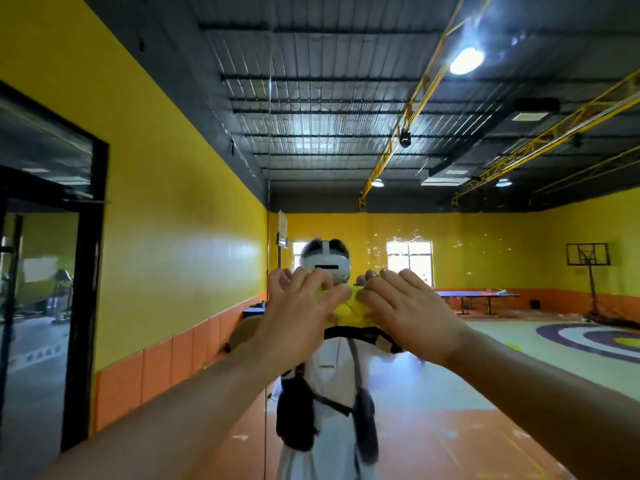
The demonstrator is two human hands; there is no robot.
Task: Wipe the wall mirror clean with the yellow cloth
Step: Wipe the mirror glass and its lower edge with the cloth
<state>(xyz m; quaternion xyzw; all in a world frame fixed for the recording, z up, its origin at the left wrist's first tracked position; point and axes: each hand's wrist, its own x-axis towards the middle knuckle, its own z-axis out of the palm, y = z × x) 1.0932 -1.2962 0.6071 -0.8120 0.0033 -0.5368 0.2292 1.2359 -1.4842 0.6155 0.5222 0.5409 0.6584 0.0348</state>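
Wall mirror (433, 410) fills the view from its thin left edge rightward, and the yellow cloth (349, 304) is bunched against the glass at about head height, in front of the person's reflection. Left hand (301, 306) lies over the cloth's left side with fingers spread and only slightly bent, the thumb resting on the fabric. Right hand (410, 306) lies over the right side, flatter, fingers stretched out and close together, its thumb also on the cloth. Neither hand is closed round the cloth; both press it with loose, extended fingers, and both forearms reach up from the lower corners.

Behind the hands the glass shows a white headset (325, 266) and a white shirt (332, 379) with dark straps. A small dark mark on the shirt's chest is too small to read.

Further right in the reflection stand a blue table tennis table (478, 296) and a basketball hoop (587, 259). Left of the mirror runs a yellow wall (173, 202) with orange padding (156, 375) along its foot, then a black door frame (86, 271). Lettering seen on the floor through the door glass is blurred and unreadable.
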